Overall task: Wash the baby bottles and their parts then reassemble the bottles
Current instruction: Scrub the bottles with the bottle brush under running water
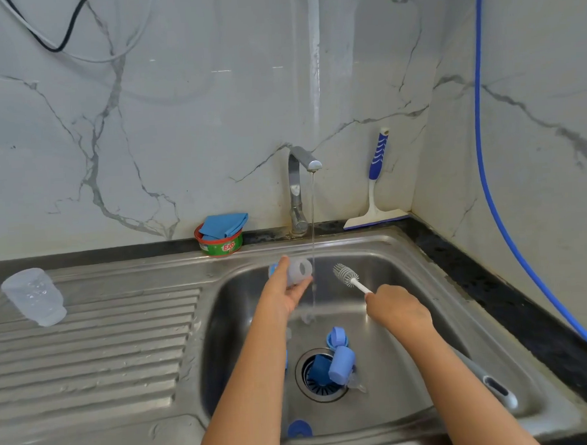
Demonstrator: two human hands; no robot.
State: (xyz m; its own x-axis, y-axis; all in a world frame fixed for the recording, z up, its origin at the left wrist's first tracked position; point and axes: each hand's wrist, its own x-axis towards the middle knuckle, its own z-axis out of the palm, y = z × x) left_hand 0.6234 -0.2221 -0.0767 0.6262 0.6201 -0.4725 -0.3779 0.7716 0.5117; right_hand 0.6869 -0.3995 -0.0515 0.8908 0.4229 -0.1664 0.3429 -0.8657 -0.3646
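Translucent bottle (pixel 299 271) lying on its side just below the tap (pixel 299 188), long axis level, open mouth turned right toward the thin water stream (pixel 313 238), base turned left. Gripped by the left hand (pixel 285 293): thumb up over the far side near the base, fingers curled under the near side, mouth end poking out past the fingertips. Bit of blue showing behind the thumb, too hidden to identify.

White brush (pixel 346 275) below and right of the tap, pointing up and left, bristle head aimed at the bottle mouth but apart from it, on the other side of the stream. Handle wrapped in the closed fingers of the right hand (pixel 395 307), head well clear of the fist.

Steel sink (pixel 421 260) under both hands. Well below the tap, over the drain (pixel 320 376): blue cap (pixel 341 365) on its side, blue ring (pixel 337 338) just behind it, clear nipple (pixel 356 384) beside it. Second bottle (pixel 34 297) far left of the tap, mouth down and tilted on the ribbed drainboard. Green tub (pixel 219 244) with a blue cloth left of the tap; squeegee (pixel 376 185) leaning on the wall to its right.
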